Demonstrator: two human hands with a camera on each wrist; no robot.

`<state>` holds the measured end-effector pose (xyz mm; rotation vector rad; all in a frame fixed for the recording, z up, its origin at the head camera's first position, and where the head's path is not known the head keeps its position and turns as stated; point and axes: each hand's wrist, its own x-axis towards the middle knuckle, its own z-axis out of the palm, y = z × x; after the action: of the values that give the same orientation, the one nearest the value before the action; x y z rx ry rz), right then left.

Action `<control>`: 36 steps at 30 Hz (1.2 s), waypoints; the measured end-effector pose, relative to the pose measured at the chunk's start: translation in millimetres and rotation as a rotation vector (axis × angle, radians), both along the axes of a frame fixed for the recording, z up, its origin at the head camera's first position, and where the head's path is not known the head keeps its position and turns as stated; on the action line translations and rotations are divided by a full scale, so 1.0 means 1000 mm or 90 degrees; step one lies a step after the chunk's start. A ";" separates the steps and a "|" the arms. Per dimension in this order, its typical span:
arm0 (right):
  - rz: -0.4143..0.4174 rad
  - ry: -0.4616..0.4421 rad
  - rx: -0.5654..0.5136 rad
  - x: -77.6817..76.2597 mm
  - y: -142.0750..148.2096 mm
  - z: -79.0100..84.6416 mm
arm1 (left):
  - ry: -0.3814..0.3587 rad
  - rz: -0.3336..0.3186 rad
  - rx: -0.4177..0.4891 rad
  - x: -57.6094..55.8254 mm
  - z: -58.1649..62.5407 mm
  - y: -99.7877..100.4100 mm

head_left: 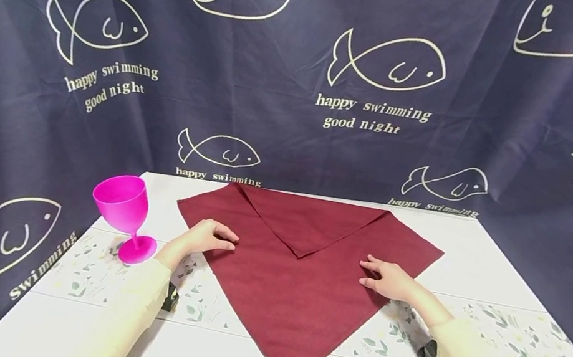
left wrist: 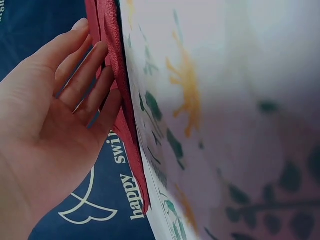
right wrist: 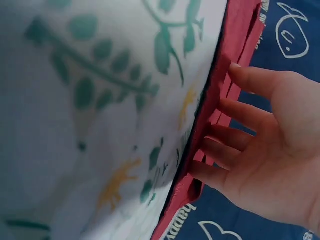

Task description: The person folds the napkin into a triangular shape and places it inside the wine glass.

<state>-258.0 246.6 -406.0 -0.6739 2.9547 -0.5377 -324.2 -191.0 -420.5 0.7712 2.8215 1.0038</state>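
A dark red cloth napkin [head_left: 294, 300] lies on the table with one corner pointing toward me. Its far corner is folded over into a flap [head_left: 307, 223] whose tip reaches the cloth's middle. My left hand [head_left: 205, 237] is at the napkin's left side, fingers loosely bent over the cloth and holding nothing. On the opposite side my right hand [head_left: 386, 277] is posed much the same way, its fingertips [right wrist: 235, 67] right at the fabric. Both wrist views show the relaxed fingers close to the red cloth's layers.
A bright pink plastic goblet [head_left: 124, 208] stands upright on the left of the table, just beyond my left forearm. A leaf-patterned band [head_left: 514, 349] crosses the white table [head_left: 486, 275]. Behind the table hangs a dark blue curtain [head_left: 306, 62] with fish drawings.
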 end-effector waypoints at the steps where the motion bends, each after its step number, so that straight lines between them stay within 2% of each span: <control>1: 0.000 -0.005 0.005 0.000 -0.001 0.000 | -0.001 0.004 -0.001 0.000 0.000 0.000; 7: 0.003 -0.017 0.018 -0.008 -0.001 0.000 | 0.001 0.008 -0.012 -0.001 -0.001 -0.002; 12: 0.005 -0.030 0.002 -0.016 0.003 -0.002 | -0.010 0.003 -0.003 0.000 -0.001 -0.002; 17: 0.013 -0.033 -0.016 -0.022 0.008 -0.003 | -0.012 0.006 -0.019 -0.002 -0.002 -0.001; 28: 0.024 -0.029 -0.033 -0.031 0.012 -0.005 | -0.003 0.002 -0.021 -0.002 -0.003 0.000; 36: 0.015 0.004 -0.038 -0.035 0.014 -0.008 | 0.011 0.000 -0.008 -0.001 -0.001 0.000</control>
<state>-293.5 260.1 -413.6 -0.7175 2.9432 -0.6240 -325.0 -191.2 -421.6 0.7824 2.8396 0.9841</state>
